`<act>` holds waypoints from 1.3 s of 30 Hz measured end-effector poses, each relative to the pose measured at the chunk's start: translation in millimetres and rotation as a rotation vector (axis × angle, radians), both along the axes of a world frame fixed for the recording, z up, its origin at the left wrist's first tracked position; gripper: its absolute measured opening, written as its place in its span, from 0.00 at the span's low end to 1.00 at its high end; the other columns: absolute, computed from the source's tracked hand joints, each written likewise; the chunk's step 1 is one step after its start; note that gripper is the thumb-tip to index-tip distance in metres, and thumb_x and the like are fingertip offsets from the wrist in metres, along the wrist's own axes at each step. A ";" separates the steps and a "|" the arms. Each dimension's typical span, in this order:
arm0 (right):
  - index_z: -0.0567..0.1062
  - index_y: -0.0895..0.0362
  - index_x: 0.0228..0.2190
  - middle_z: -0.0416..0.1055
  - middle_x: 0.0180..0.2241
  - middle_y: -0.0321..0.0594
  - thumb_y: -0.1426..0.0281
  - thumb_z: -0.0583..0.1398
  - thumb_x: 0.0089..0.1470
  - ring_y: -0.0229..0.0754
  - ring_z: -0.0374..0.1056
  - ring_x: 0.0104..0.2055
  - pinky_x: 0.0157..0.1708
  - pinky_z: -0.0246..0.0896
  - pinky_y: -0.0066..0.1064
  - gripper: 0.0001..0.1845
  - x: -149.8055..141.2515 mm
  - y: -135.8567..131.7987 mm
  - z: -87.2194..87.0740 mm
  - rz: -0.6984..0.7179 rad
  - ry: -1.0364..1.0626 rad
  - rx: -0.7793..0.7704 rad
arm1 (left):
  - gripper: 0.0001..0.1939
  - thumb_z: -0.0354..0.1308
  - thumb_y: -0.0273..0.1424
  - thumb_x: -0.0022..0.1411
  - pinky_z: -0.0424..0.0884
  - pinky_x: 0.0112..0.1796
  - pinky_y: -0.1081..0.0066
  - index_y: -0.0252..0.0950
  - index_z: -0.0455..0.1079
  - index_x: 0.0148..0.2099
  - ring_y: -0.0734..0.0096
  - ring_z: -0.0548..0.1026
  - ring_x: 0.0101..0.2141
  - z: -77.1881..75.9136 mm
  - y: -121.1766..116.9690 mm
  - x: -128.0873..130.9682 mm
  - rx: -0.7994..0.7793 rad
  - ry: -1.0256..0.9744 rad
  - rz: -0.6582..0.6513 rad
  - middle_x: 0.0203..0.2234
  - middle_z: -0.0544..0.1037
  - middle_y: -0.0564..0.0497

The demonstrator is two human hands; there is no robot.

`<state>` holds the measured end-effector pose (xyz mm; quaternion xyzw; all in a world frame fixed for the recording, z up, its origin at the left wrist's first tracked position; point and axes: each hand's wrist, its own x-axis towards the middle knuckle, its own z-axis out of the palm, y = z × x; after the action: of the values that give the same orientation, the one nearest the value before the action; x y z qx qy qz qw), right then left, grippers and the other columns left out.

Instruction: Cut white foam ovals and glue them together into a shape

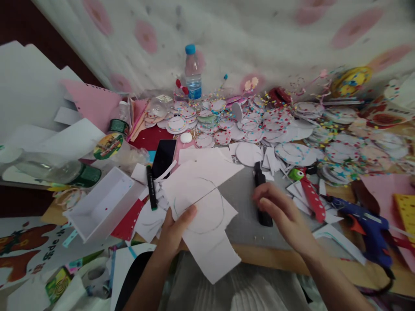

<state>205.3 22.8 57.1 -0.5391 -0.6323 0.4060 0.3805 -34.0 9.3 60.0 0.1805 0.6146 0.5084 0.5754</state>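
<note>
1. White paper lies in front of us, irregular in outline, with several pointed corners and one slightly ragged side at the lower right.
2. On its face we see a large, thin, dark curve, roughly a circle, drawn by hand; a slanting line runs from near our thumb toward the upper right, though we cannot tell whether it is a cut or an overlapping edge.
3. We have it over the grey mat at the front of the worktop, its lowest corner reaching past the wooden edge above our lap.
4. Our hands are well apart. We pinch the paper's left side in our left hand, thumb flat on top, fingers mostly hidden underneath, forearm rising from the lower left.
5. Our right hand comes in from the lower right, fingers bent and a little blurred, at a black tool on the mat; we cannot tell whether they grip it.
6. Beyond the paper we see a phone and a white disc.
</note>
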 end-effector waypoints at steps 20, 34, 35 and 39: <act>0.61 0.55 0.20 0.57 0.19 0.32 0.51 0.48 0.61 0.35 0.53 0.21 0.22 0.50 0.28 0.26 -26.2 -14.5 6.3 0.193 0.414 -0.392 | 0.37 0.70 0.42 0.46 0.74 0.46 0.59 0.35 0.67 0.57 0.48 0.75 0.49 -11.2 -8.3 20.9 -0.034 -0.114 -0.199 0.46 0.78 0.41; 0.63 0.63 0.51 0.67 0.39 0.54 0.67 0.53 0.54 0.55 0.67 0.41 0.39 0.64 0.46 0.23 13.7 3.2 -56.8 -0.368 -0.615 0.078 | 0.18 0.69 0.35 0.47 0.65 0.56 0.61 0.36 0.76 0.41 0.50 0.68 0.56 3.0 16.1 5.6 0.282 0.501 -0.159 0.42 0.81 0.46; 0.63 0.62 0.50 0.68 0.38 0.51 0.68 0.52 0.54 0.53 0.67 0.38 0.37 0.64 0.45 0.22 15.2 1.4 -52.0 -0.360 -0.538 0.034 | 0.17 0.70 0.34 0.46 0.65 0.57 0.61 0.37 0.77 0.40 0.50 0.68 0.57 4.5 19.3 2.3 0.301 0.508 -0.158 0.42 0.81 0.46; 0.63 0.56 0.49 0.66 0.26 0.35 0.63 0.50 0.58 0.40 0.63 0.23 0.24 0.61 0.32 0.19 7.5 -17.8 -20.7 -0.235 -0.102 -0.255 | 0.18 0.70 0.30 0.45 0.65 0.57 0.62 0.38 0.77 0.41 0.52 0.67 0.58 8.0 31.1 -10.7 0.287 0.510 -0.275 0.43 0.81 0.47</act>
<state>212.8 4.9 36.3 -0.6731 -0.5269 0.4076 0.3212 -44.7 40.3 68.0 0.4629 0.6307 0.4458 0.4351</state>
